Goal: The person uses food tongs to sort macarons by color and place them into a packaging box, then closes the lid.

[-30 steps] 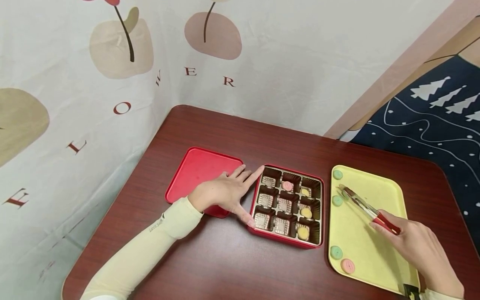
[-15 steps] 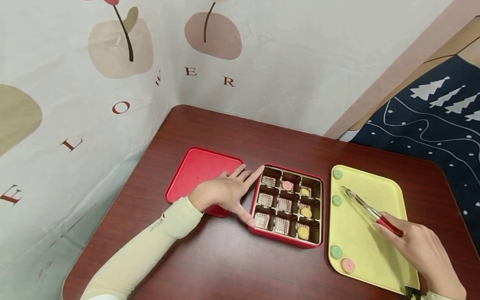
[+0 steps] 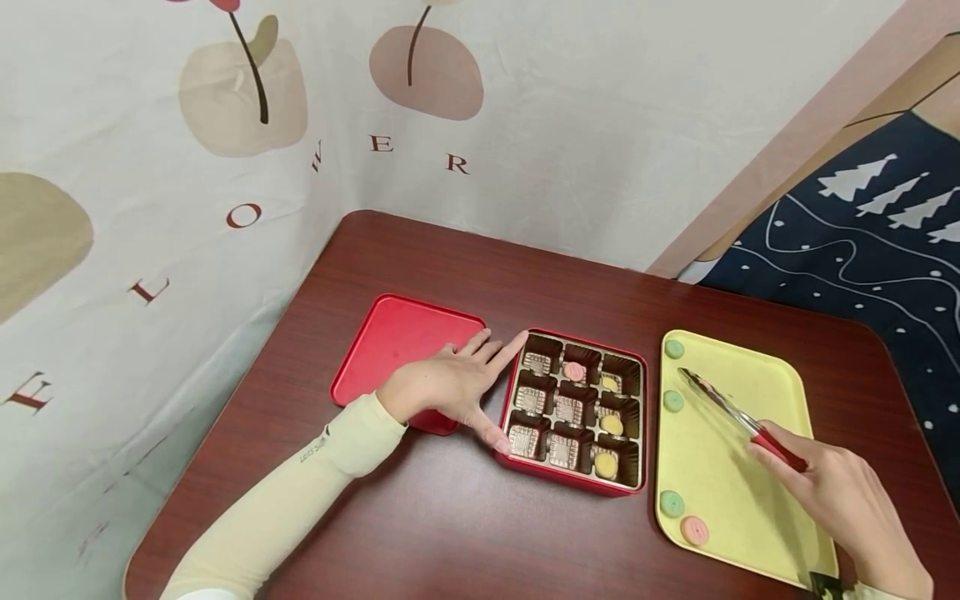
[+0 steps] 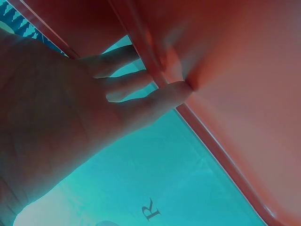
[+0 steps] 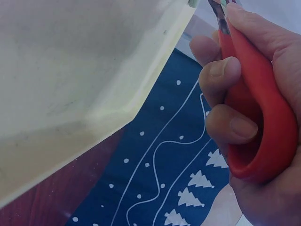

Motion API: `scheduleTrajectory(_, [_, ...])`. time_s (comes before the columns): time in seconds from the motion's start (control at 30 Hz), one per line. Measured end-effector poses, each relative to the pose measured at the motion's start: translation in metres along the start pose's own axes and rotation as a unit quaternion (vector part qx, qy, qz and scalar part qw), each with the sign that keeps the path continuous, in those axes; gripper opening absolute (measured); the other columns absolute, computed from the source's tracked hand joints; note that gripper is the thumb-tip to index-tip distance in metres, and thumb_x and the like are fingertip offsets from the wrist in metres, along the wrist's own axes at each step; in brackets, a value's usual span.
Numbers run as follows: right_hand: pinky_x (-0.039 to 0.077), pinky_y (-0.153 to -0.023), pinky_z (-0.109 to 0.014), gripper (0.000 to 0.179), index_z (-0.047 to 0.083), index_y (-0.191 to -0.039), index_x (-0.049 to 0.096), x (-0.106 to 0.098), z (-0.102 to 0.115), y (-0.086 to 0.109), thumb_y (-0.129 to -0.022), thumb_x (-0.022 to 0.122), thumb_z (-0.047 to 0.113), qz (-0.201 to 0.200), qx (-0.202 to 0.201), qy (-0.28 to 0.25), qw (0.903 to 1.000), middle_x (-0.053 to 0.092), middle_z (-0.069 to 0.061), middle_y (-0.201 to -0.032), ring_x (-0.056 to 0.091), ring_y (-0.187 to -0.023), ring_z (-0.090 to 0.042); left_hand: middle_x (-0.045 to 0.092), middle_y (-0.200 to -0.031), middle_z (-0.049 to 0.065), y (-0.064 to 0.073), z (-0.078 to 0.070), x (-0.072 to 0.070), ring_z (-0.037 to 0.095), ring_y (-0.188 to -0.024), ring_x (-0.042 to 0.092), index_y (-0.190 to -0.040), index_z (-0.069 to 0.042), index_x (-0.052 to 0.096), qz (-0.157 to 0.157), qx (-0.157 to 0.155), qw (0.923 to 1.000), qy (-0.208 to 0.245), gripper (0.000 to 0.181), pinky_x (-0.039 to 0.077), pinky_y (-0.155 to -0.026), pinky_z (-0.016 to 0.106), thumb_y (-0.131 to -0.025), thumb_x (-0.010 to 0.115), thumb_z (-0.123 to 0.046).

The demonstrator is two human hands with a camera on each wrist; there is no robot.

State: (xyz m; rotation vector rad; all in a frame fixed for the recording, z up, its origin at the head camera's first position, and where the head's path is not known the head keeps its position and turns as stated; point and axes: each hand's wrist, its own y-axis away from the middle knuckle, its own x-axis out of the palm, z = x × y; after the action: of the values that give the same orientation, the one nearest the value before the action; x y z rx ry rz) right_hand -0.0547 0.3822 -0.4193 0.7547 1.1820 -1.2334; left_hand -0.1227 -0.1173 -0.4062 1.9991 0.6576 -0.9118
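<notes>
My right hand (image 3: 851,492) grips tongs with red handles (image 5: 273,103) and metal arms (image 3: 727,406). The tongs reach over the yellow tray (image 3: 738,508), their tips between two green round sweets (image 3: 674,349). A small pinkish patch shows by the tongs' tips; I cannot tell whether they hold something. My left hand (image 3: 453,383) lies with spread fingers, thumb and index finger touching the left corners of the red box (image 3: 573,481). Inside its brown divided insert sit a pink round sweet (image 3: 575,372) and yellow ones (image 3: 606,466) down the right column.
A red lid (image 3: 397,342) lies left of the box, partly under the left hand. Another green sweet (image 3: 672,503) and a pink one (image 3: 694,530) lie at the tray's near left corner. The dark wooden table (image 3: 427,533) meets a printed cloth (image 3: 585,167) behind.
The right hand has shifted slightly right and turned the tongs, so they appear narrower. The left hand, the box and the sweets on the tray stay where they were.
</notes>
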Motion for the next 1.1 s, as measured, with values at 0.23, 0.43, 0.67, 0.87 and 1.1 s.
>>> scheduleTrajectory(0.23, [0.02,-0.049,-0.028,0.041,0.0,-0.127,0.08,-0.003,0.004,-0.004,-0.094,0.089,0.022,-0.002,-0.018,-0.008,0.9998,0.026,0.017,-0.058,0.022,-0.052,-0.002,0.01,-0.181,0.019,-0.001,0.001,0.001,0.036,-0.167,-0.005,-0.173,-0.029,-0.021,0.0,0.002,1.0,0.0,0.16,0.015,-0.128,0.067,-0.068,0.085,-0.086])
scheduleTrajectory(0.43, [0.019,-0.047,-0.026,0.04,-0.001,-0.126,0.08,-0.006,0.007,-0.006,-0.093,0.09,0.02,-0.011,-0.032,-0.011,0.9994,0.027,0.017,-0.059,0.023,-0.052,-0.002,0.011,-0.181,0.019,0.0,0.001,0.0,0.036,-0.167,-0.005,-0.173,-0.029,-0.021,-0.002,0.004,1.0,0.001,0.161,0.015,-0.128,0.067,-0.067,0.085,-0.087])
scheduleTrajectory(0.67, [0.02,-0.047,-0.026,0.042,0.002,-0.127,0.081,-0.008,0.013,-0.009,-0.09,0.092,0.018,-0.013,-0.035,-0.026,0.999,0.03,0.016,-0.061,0.026,-0.054,-0.001,0.011,-0.181,0.018,0.0,0.001,0.0,0.036,-0.167,-0.004,-0.173,-0.029,-0.021,-0.003,0.004,1.0,-0.003,0.161,0.016,-0.127,0.067,-0.067,0.085,-0.087])
scheduleTrajectory(0.87, [0.024,-0.05,-0.024,0.045,0.005,-0.127,0.082,-0.01,0.022,-0.013,-0.085,0.095,0.016,-0.024,-0.055,-0.031,0.9977,0.065,0.004,-0.072,0.034,-0.056,-0.001,0.012,-0.18,0.019,-0.002,0.002,0.001,0.036,-0.167,-0.004,-0.173,-0.028,-0.021,-0.003,0.004,1.0,-0.006,0.16,0.016,-0.127,0.067,-0.068,0.085,-0.087])
scheduleTrajectory(1.1, [0.031,-0.052,-0.02,0.046,0.006,-0.125,0.083,-0.011,0.038,-0.016,-0.081,0.096,0.012,-0.042,-0.1,-0.049,0.9929,0.081,-0.014,-0.104,0.045,-0.061,-0.001,0.012,-0.18,0.019,-0.001,0.002,0.001,0.037,-0.167,-0.004,-0.173,-0.028,-0.021,-0.005,0.007,0.9999,-0.006,0.16,0.017,-0.127,0.067,-0.068,0.085,-0.087])
